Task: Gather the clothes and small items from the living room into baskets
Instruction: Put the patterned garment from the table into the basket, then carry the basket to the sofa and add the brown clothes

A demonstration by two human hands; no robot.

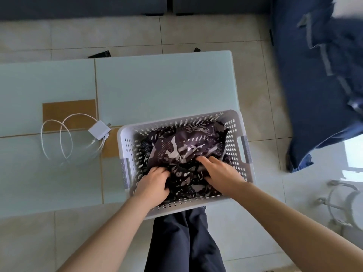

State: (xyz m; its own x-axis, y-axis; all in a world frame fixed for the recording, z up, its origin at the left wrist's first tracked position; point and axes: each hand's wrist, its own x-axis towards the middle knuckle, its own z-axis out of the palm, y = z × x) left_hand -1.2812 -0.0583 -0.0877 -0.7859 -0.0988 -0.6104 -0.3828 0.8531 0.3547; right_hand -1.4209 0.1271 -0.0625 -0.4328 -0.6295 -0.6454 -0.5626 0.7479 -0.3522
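A white perforated laundry basket (233,122) stands on the near right corner of the pale glass table (163,85). Inside it lies a dark camouflage-patterned garment (182,146). My left hand (155,183) presses into the garment's near left side with fingers curled into the cloth. On the near right side my right hand (218,171) rests on the same garment, fingers dug into its folds. A white charger with its looped cable (98,130) lies on the table left of the basket.
Blue denim clothing (318,85) is draped at the right, over the tiled floor. A white stand or fan base (345,203) sits at the lower right. A dark sofa (78,6) runs along the far edge. My dark trouser legs are below the basket.
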